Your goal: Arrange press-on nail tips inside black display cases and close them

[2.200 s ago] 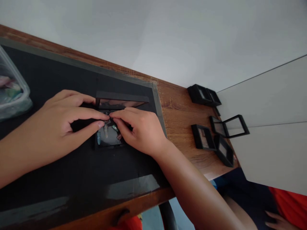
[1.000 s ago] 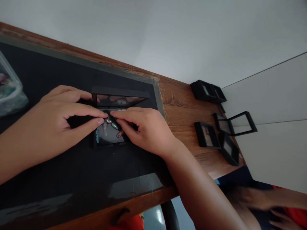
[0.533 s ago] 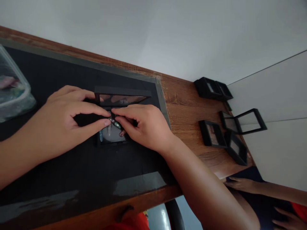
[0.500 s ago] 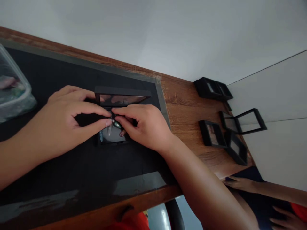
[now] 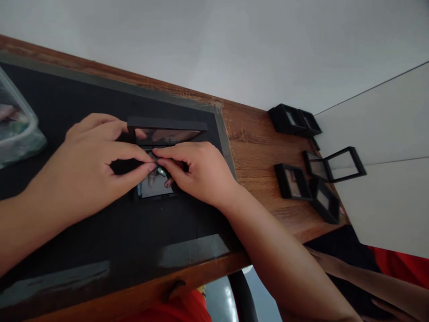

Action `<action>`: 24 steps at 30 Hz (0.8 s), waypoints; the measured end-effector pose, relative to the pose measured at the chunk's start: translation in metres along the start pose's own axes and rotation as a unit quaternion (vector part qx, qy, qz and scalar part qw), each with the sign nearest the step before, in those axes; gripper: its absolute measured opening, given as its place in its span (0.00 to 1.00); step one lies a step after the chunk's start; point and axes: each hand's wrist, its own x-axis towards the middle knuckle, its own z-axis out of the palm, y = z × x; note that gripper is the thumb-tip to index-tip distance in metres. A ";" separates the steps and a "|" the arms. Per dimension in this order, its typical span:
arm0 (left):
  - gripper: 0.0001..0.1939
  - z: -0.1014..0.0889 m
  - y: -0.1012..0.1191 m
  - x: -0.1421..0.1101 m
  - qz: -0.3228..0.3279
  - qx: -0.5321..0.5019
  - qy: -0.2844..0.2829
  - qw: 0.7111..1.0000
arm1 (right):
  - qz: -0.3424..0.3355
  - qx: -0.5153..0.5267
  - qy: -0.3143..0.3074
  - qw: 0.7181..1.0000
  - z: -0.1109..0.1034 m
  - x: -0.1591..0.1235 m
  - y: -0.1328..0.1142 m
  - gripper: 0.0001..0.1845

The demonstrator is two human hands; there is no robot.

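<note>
An open black display frame (image 5: pixel 167 138) lies on the black mat, its lid tipped up at the back and a clear film in its lower half. Several small polished pieces rest on that film, among them a green stone (image 5: pixel 161 171) and a brownish one (image 5: pixel 169 182). My left hand (image 5: pixel 90 161) pinches thumb and forefinger together over the film, its other fingers by the lid's left edge. From the right, my right hand (image 5: pixel 201 172) meets it, thumb and forefinger also closed near the green stone. Whatever sits between the fingertips is hidden.
A clear plastic box (image 5: pixel 16 112) with colourful pieces stands at the left. Several black frames (image 5: pixel 293 181) are spread over the wooden table (image 5: pixel 248 143) at the right, one of them unfolded (image 5: pixel 345 164). Another person's arm (image 5: pixel 355 273) shows at the lower right.
Both hands stay together over the frame, with only slight finger shifts. The whole view has moved slightly. The other person's arms at the lower right have changed position.
</note>
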 end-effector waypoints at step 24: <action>0.21 -0.006 0.001 -0.004 0.042 0.018 0.001 0.999 | -0.008 -0.006 0.012 1.000 0.001 0.000 0.000 0.12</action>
